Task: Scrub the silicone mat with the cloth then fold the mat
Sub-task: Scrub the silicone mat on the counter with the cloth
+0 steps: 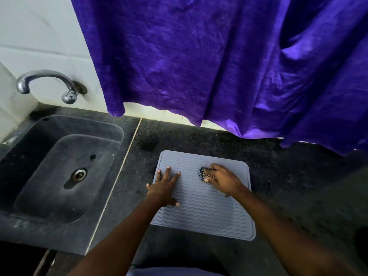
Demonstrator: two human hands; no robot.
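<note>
Left hand (163, 188) splayed, right hand (221, 181) curled

Home kitchen: dark stone counter (278, 176), sink (65, 168), wall tap (49, 84).

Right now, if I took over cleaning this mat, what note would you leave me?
Left hand: fingers spread, pressing flat on the left part of the mat.
Right hand: grips the bunched checked cloth against the mat's far right part.
Mat: flat and unfolded on the dark counter, right of the sink.
Done: the cloth is on the mat; how much is scrubbed cannot be told.
Left: finish scrubbing, then fold the mat.
</note>
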